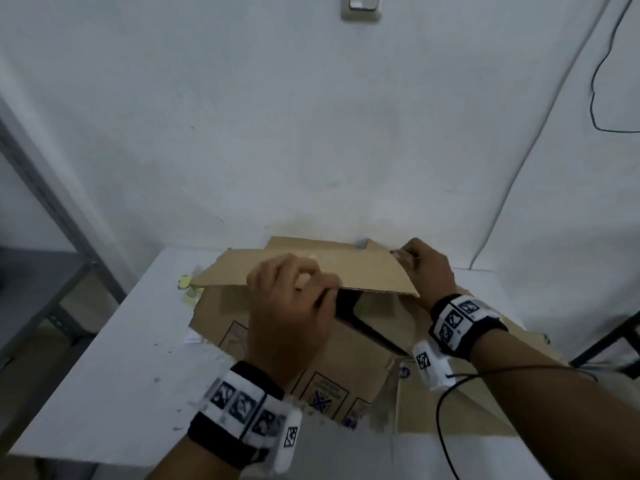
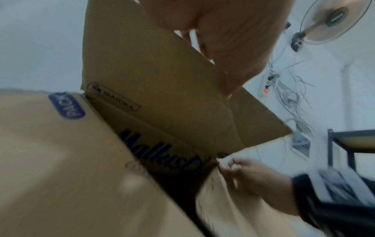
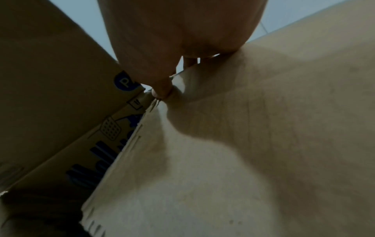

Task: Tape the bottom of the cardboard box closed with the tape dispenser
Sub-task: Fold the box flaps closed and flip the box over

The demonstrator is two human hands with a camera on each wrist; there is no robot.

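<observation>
A brown cardboard box with blue print lies on the white table, its flaps partly open. My left hand grips the near edge of a raised flap, fingers curled over it. My right hand pinches the far right corner of another flap against the wall. The left wrist view shows the raised flap from below, with the right hand pinching an edge. The right wrist view shows my thumb pressed on a flap edge. A tape dispenser cannot be made out.
A small yellow-green object peeks out at the box's left corner. A grey metal shelf stands left, a black frame right. The wall, with a switch and cable, is close behind. A fan hangs on the wall.
</observation>
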